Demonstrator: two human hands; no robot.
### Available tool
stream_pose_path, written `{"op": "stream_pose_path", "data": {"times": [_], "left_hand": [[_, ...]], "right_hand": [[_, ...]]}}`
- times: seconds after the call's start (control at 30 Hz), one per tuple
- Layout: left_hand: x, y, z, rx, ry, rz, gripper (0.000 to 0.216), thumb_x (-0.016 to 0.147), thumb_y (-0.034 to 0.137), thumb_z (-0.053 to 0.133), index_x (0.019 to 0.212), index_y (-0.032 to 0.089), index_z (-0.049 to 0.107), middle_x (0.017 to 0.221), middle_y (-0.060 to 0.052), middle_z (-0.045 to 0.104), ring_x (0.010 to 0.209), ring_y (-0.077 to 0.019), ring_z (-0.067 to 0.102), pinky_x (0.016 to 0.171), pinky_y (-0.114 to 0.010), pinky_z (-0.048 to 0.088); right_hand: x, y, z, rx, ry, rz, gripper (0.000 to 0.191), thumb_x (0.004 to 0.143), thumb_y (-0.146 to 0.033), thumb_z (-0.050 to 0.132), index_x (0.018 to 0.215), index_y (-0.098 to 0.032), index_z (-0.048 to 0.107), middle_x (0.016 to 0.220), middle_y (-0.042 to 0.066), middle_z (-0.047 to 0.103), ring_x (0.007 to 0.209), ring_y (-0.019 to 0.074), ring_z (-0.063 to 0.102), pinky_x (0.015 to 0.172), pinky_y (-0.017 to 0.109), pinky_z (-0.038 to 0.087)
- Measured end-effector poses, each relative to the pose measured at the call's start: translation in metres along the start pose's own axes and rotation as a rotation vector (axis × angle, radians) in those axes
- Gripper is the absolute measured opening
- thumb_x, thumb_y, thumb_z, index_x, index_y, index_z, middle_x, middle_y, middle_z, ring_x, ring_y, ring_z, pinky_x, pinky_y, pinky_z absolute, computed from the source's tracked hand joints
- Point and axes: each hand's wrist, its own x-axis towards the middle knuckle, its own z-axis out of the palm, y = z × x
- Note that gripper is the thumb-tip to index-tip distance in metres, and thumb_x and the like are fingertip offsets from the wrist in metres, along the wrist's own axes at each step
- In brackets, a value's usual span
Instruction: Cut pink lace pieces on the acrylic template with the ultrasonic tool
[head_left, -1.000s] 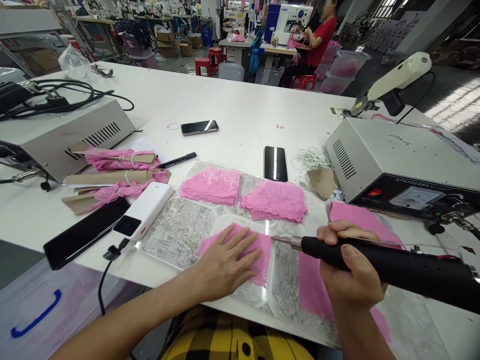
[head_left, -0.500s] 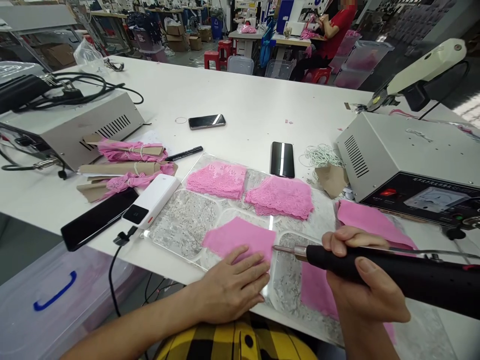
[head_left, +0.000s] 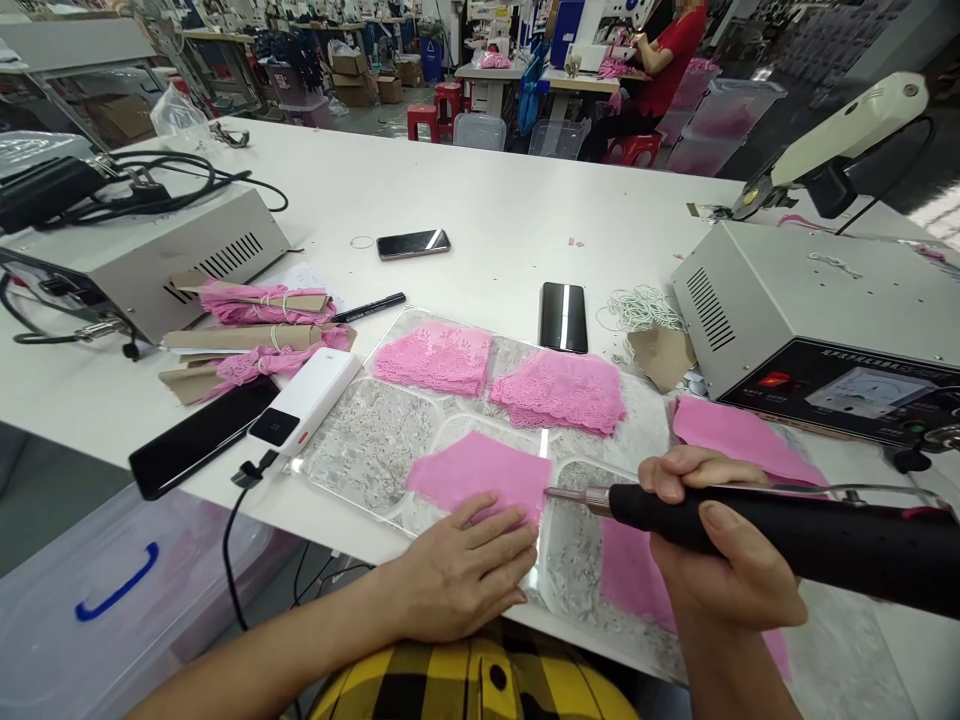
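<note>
1. Slid left hand point(head_left: 469, 572) down the pink cloth point(head_left: 480, 475) toward the near table point(head_left: 465, 215) edge since a second ago, baring the upper part.
2. Rested left fingers flat, slightly apart, on the cloth's lower part.
3. Clamped fingers of right hand point(head_left: 724, 565) round the black tool point(head_left: 840, 540), with tip at the cloth's right edge.
4. Had cloth lying on the clear board point(head_left: 367, 440), nearer than two lace stacks point(head_left: 433, 357).

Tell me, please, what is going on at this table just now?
A person presses the left hand flat on a pink cloth piece lying on a clear panel. The right hand grips a black handheld tool, its metal tip at the cloth's right edge; contact is hard to judge. Beyond the cloth lie two pink lace stacks.
</note>
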Motion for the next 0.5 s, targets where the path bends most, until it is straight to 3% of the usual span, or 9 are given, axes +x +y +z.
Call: {"op": "stream_pose_path", "data": {"times": [0.5], "left_hand": [[-0.0061, 0.0018, -0.0025, -0.011, -0.024, 0.022, 0.028, 0.095, 0.03, 0.056, 0.114, 0.011, 0.065, 0.124, -0.01, 0.067, 0.123, -0.0209, 0.057, 0.115, -0.038, 0.037]], "right_hand": [[-0.0058, -0.0025, -0.0019, 0.04, -0.134, 0.1, 0.014, 0.067, -0.027, 0.061, 0.076, -0.018, 0.064, 0.078, 0.003, 0.059, 0.053, 0.0096, 0.048, 0.054, 0.031, 0.046]]}}
